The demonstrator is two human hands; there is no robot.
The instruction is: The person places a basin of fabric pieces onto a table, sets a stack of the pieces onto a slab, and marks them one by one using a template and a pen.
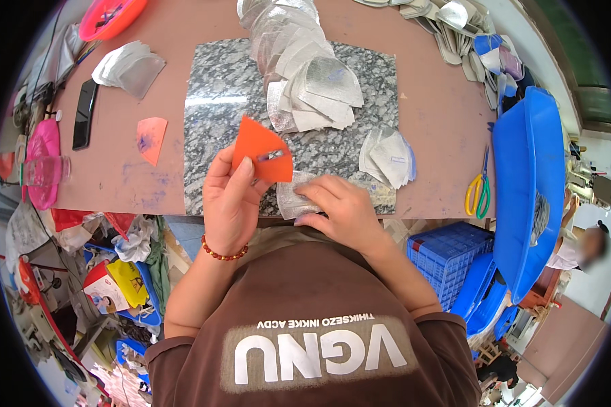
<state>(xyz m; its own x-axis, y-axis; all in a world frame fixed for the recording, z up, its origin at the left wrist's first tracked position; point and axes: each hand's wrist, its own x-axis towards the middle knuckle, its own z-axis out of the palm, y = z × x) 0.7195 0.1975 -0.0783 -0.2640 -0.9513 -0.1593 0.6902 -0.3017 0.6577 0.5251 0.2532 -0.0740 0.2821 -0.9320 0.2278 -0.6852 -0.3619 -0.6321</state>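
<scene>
My left hand [232, 193] is closed on an orange fan-shaped template [254, 146] with a cut-out slot, raised over the near part of the speckled stone slab [217, 108]. Under my right hand [343, 210] lies a silvery fabric piece [290, 198] at the slab's near edge. Its fingers are spread over the piece, with the thumb at its lower side. Beyond both hands, a long overlapping row of silvery pieces [329, 81] runs toward the far edge. A smaller stack of such pieces [392, 157], bearing blue marks, sits at the slab's right.
On the brown table [448, 122], a second orange piece [151, 139], a black phone [84, 114] and another silvery stack [129, 68] lie left. Scissors [479, 186] with yellow and green handles lie right, near a large blue tub [523, 183]. A red basin [112, 17] stands far left.
</scene>
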